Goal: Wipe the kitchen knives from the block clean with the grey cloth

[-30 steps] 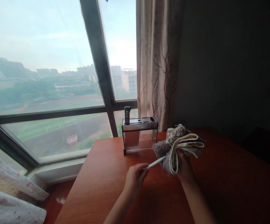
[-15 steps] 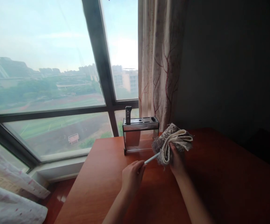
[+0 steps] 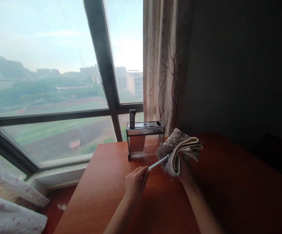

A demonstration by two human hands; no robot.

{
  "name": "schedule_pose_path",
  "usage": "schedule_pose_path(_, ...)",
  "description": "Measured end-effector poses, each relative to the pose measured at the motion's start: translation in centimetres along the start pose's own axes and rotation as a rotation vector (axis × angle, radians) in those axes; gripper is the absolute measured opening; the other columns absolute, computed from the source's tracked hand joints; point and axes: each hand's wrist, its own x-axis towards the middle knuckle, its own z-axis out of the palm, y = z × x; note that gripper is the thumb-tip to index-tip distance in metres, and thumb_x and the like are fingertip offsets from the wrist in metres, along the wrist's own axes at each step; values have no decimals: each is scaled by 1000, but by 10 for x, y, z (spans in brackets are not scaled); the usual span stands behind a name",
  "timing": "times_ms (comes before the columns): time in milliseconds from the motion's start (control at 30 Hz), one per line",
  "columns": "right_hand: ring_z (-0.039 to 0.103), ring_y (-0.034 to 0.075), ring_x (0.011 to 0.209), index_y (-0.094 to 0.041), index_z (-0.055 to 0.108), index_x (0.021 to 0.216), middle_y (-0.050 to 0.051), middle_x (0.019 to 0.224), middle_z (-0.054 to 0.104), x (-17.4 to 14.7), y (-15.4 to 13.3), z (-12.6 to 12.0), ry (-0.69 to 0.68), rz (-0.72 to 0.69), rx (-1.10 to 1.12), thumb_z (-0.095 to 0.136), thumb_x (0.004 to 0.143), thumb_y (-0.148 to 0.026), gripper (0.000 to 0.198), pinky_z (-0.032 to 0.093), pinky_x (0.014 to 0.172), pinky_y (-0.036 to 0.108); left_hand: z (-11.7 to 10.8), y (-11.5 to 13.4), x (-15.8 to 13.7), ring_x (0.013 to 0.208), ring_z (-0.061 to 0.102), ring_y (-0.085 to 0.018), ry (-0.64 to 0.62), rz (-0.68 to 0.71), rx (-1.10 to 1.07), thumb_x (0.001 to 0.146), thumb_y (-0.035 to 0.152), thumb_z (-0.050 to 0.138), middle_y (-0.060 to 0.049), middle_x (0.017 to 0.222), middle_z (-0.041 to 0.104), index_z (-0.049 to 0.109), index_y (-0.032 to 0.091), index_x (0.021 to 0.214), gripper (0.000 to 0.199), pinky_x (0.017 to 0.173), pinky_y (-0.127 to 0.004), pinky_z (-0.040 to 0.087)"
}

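A thin, pale rod-like tool (image 3: 158, 162) is sticking out of a folded, fuzzy grey-and-cream cloth (image 3: 177, 152) above the smooth reddish wooden table (image 3: 121, 201). The left hand (image 3: 134, 184) is pinching the tool's near end with closed fingers. The right hand (image 3: 186, 169) is gripping the bunched cloth around its far end. Just behind them, a boxy metal-and-clear knife holder (image 3: 144, 138) is standing by the window (image 3: 58, 81) and patterned curtain (image 3: 165, 65).
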Motion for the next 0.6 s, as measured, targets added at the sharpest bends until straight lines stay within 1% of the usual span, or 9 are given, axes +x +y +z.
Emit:
schedule_pose_path(67, 65, 22, 105, -29, 66, 105, 1, 111, 72, -4, 1, -2, -64, 107, 39, 79, 67, -48, 45, 53, 90, 37, 2, 2, 1, 63, 57, -14, -49, -35, -127, 93, 41, 45, -2, 73, 65, 70, 19, 89, 34, 59, -24, 36)
schedule_pose_path(100, 65, 23, 106, -27, 66, 104, 2, 111, 72, -6, 2, -2, -93, 148, 47, 80, 66, -47, 45, 53, 90, 38, 4, 2, 1, 61, 54, -14, -66, -56, -200, 93, 43, 46, -1, 67, 61, 70, 18, 84, 35, 57, -23, 35)
schedule_pose_path(167, 65, 24, 105, -27, 67, 103, 2, 110, 72, -10, 3, -1, -138, 206, 57, 83, 63, -41, 45, 53, 91, 39, 8, 3, 3, 55, 45, -12, -109, -126, -388, 91, 47, 47, 1, 58, 50, 67, 16, 78, 39, 52, -23, 31)
schedule_pose_path(267, 69, 21, 95, -28, 68, 98, -1, 101, 75, -14, 3, 4, -107, 191, 25, 86, 60, -28, 42, 55, 85, 35, 13, 2, 4, 49, 36, -10, -206, -264, -683, 87, 54, 48, 5, 52, 39, 64, 13, 76, 46, 48, -22, 26)
schedule_pose_path(333, 69, 19, 90, -28, 69, 95, -3, 95, 75, -14, 1, 8, -67, 160, -2, 86, 58, -24, 41, 57, 82, 32, 13, 2, 5, 48, 35, -10, -247, -305, -757, 85, 56, 50, 5, 51, 38, 64, 12, 76, 47, 47, -22, 26)
schedule_pose_path(367, 69, 19, 88, -27, 69, 95, -4, 94, 75, -14, 0, 9, -55, 146, -7, 86, 58, -23, 41, 57, 81, 32, 13, 2, 6, 48, 36, -10, -251, -301, -743, 85, 56, 50, 5, 51, 39, 64, 12, 76, 47, 47, -22, 26)
schedule_pose_path(433, 69, 18, 89, -27, 69, 99, -4, 94, 75, -14, -2, 10, -52, 142, -1, 86, 60, -23, 43, 57, 80, 30, 10, 1, 6, 48, 38, -10, -225, -252, -628, 87, 53, 49, 4, 51, 41, 65, 13, 75, 45, 48, -22, 28)
schedule_pose_path(500, 69, 18, 91, -28, 68, 102, -4, 97, 75, -15, -3, 11, -52, 149, 3, 84, 62, -24, 43, 57, 80, 29, 8, 0, 5, 51, 43, -11, -147, -174, -434, 90, 48, 48, 2, 55, 48, 67, 14, 76, 41, 50, -23, 31)
schedule_pose_path(600, 69, 20, 97, -27, 67, 104, -3, 102, 74, -17, 1, 13, -47, 165, -6, 83, 64, -25, 43, 58, 82, 31, 6, -1, 2, 60, 55, -14, 16, -72, -120, 92, 41, 48, -2, 69, 63, 72, 19, 88, 32, 56, -23, 35)
